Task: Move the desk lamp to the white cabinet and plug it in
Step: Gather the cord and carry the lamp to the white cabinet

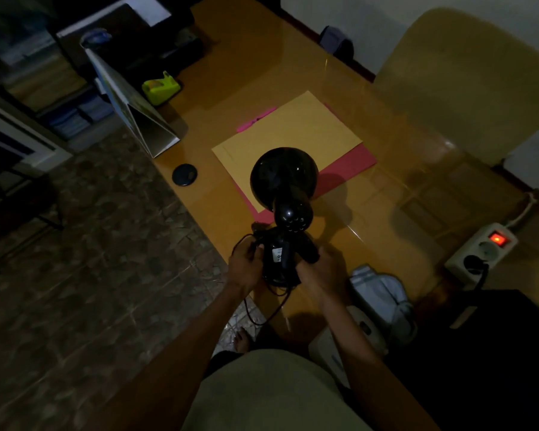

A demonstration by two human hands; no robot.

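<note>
A black desk lamp (285,181) with a round shade stands near the front edge of the wooden desk (371,213), unlit. Both hands grip its base. My left hand (245,269) holds the base's left side, with the black cord (262,312) looping down below it over the desk edge. My right hand (319,270) clasps the right side. The lamp's plug is not discernible. A white power strip (479,250) with a glowing red switch lies at the right, one black plug seated in it. No white cabinet is clearly in view.
A yellow envelope (293,132) over a pink folder lies behind the lamp. A green tape dispenser (161,87), a standing calendar (131,113) and a round black cap (185,174) sit at the desk's left. A cloth (383,293) lies at the right. Tiled floor spreads left.
</note>
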